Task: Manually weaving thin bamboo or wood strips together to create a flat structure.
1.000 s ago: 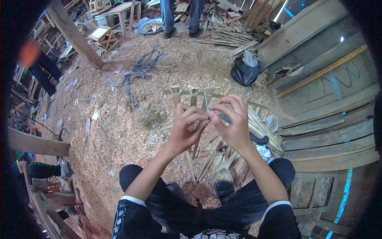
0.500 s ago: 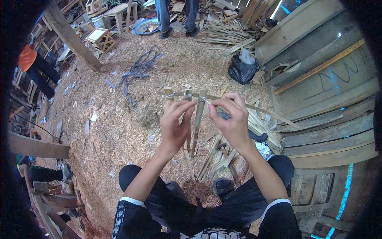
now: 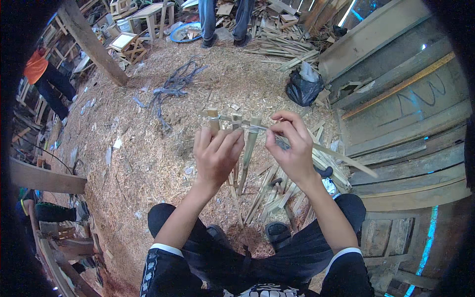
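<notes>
Three narrow wooden slats stand side by side against a thin cross stick [image 3: 341, 156], a pale binding around each near its top. The right slat [image 3: 251, 143] has a string [image 3: 261, 127] wrapped about it. My right hand [image 3: 292, 146] pinches one end of this string between thumb and forefinger, just right of the slat. My left hand [image 3: 216, 153] is closed on the other side, its fingertips at the string by the slat. It partly hides the middle slat [image 3: 236, 120] and the left slat [image 3: 213, 117].
Wood strips [image 3: 277, 193] and a hammer-like tool [image 3: 324, 172] lie near my right foot. A black plastic bag [image 3: 303, 89], grey strapping [image 3: 173, 86] and a wooden post [image 3: 94, 44] are farther off. Another person [image 3: 225, 20] stands ahead; one in orange [image 3: 42, 74] is at left.
My left hand has rolled over, its fingers now more curled with the knuckles up. My right hand has drawn slightly right, pulling the string out sideways.
</notes>
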### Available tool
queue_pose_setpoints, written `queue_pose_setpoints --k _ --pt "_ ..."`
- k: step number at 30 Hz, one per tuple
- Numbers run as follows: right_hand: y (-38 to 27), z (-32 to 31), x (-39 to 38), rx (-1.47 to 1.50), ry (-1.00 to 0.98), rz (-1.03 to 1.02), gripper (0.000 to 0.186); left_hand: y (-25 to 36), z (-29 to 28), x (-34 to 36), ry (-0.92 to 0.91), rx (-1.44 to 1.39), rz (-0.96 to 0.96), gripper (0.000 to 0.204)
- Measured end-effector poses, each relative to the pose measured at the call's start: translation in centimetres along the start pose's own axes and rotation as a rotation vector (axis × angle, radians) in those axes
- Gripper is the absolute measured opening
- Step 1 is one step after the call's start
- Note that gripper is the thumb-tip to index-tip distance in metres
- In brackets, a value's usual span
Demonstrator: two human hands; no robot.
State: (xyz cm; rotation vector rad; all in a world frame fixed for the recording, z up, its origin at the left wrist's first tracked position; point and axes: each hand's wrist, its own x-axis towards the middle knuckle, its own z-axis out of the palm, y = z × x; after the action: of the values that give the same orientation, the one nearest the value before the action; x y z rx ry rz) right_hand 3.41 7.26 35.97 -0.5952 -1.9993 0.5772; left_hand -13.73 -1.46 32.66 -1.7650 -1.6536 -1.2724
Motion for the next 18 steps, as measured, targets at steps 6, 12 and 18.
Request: queue_pose_setpoints --k 6,12,18 --pt "0.1 -0.5 0.3 -0.087 -0.029 -0.026 0.009 0.5 0.2 -0.3 0.065 0.224 0.04 0.019" --pt "-0.7 -0.6 0.5 -0.045 -0.068 -0.05 0.009 0.6 0.3 -0.5 0.102 0.218 0.02 0.017" --pt "-1.3 -1.3 0.9 0.01 -0.108 0.08 0.008 0.6 0.1 -1.1 0.062 0.233 0.056 0.015"
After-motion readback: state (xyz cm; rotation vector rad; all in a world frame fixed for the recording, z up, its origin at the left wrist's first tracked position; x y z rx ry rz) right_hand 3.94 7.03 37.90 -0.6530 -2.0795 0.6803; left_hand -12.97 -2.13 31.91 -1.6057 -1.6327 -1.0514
